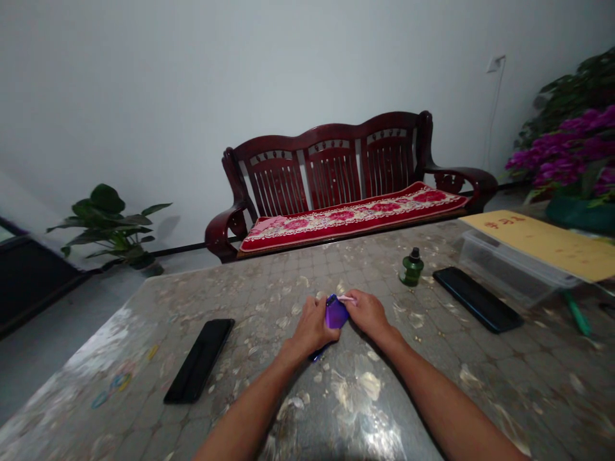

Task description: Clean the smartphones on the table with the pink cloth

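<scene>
A purple phone (336,315) with a shiny back is tilted above the table, its dark camera patch near the upper left corner. My left hand (311,326) is wrapped round its left side, with the thumb across the lower back. At the phone's upper right edge, my right hand (368,312) pinches a thin pale pink strip (346,298); its exact kind is too small to tell. Below my left hand a dark blue edge (317,353) shows, and I cannot tell whether it belongs to the same phone.
A black phone (199,362) lies left, with several coloured bands (118,381) beyond it. To the right stand a green bottle (412,267), another dark phone (475,299) and a clear plastic box (514,266) under a yellow envelope (548,243). A wooden bench (331,173) is behind the table.
</scene>
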`<state>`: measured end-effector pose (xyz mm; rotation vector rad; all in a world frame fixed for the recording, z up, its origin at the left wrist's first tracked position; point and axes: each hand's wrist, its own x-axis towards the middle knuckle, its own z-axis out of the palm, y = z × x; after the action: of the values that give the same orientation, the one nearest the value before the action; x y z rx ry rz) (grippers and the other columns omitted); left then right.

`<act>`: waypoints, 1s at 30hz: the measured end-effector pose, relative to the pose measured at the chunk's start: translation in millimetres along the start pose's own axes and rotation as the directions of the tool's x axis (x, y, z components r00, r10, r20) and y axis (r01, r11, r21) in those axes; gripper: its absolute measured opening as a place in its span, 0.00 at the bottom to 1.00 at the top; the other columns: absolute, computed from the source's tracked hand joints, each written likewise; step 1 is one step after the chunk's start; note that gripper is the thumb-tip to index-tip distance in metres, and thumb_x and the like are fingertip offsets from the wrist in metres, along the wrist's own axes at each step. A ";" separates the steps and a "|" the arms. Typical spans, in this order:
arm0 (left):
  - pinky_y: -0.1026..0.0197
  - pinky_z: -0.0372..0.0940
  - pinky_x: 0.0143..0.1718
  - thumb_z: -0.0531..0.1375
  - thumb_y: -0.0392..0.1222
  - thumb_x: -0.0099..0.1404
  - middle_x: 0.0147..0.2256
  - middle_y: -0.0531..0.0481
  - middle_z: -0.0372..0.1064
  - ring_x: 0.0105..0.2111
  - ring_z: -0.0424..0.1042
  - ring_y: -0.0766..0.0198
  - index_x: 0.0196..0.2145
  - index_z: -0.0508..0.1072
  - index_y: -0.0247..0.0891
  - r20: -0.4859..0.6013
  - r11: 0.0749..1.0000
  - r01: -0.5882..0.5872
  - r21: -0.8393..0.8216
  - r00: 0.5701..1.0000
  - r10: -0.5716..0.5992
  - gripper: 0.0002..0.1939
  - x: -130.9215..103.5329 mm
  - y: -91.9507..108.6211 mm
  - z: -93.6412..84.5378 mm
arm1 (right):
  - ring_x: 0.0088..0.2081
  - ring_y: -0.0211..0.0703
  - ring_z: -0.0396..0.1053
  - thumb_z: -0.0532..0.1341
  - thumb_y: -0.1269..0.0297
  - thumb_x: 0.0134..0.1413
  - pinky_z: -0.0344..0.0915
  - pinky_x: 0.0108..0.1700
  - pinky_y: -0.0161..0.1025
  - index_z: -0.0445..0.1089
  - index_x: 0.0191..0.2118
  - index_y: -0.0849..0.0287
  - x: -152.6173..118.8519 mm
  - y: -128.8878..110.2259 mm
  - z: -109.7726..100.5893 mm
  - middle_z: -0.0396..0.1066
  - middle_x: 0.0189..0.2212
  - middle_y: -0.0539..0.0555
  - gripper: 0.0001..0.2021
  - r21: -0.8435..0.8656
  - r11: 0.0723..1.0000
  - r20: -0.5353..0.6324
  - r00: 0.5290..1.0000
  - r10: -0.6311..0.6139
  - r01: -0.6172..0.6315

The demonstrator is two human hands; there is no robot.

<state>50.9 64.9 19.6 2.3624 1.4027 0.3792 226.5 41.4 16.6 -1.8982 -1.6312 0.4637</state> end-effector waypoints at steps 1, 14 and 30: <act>0.54 0.63 0.50 0.67 0.40 0.50 0.45 0.43 0.61 0.47 0.66 0.50 0.55 0.67 0.36 -0.002 1.000 -0.006 0.026 1.000 0.006 0.34 0.5 0.0 1.4 | 0.36 0.42 0.75 0.58 0.59 0.65 0.57 0.33 0.33 0.79 0.40 0.52 -0.1 0.5 -0.4 0.80 0.36 0.51 0.11 0.000 1.000 -0.002 1.000 0.004 -0.004; 0.49 0.61 0.52 0.64 0.38 0.51 0.46 0.40 0.67 0.48 0.67 0.46 0.62 0.60 0.36 -0.065 0.998 -0.030 0.062 0.997 0.034 0.40 0.4 4.2 4.8 | 0.40 0.41 0.73 0.57 0.68 0.63 0.57 0.36 0.33 0.77 0.38 0.54 -3.7 -3.4 -4.9 0.78 0.38 0.52 0.10 -0.093 0.993 -0.001 0.997 -0.073 0.073; 0.48 0.61 0.53 0.64 0.38 0.51 0.48 0.39 0.70 0.49 0.68 0.43 0.61 0.63 0.39 -0.062 0.998 -0.055 0.011 0.997 0.055 0.38 0.7 4.5 -1.4 | 0.45 0.42 0.70 0.57 0.74 0.56 0.62 0.47 0.35 0.72 0.48 0.57 -3.5 4.5 -1.1 0.74 0.42 0.54 0.15 -0.043 0.980 -0.046 0.980 -0.195 0.193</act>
<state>54.2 63.7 22.8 2.4199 1.3717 0.4658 230.0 37.4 14.2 -1.7408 -1.7821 0.3037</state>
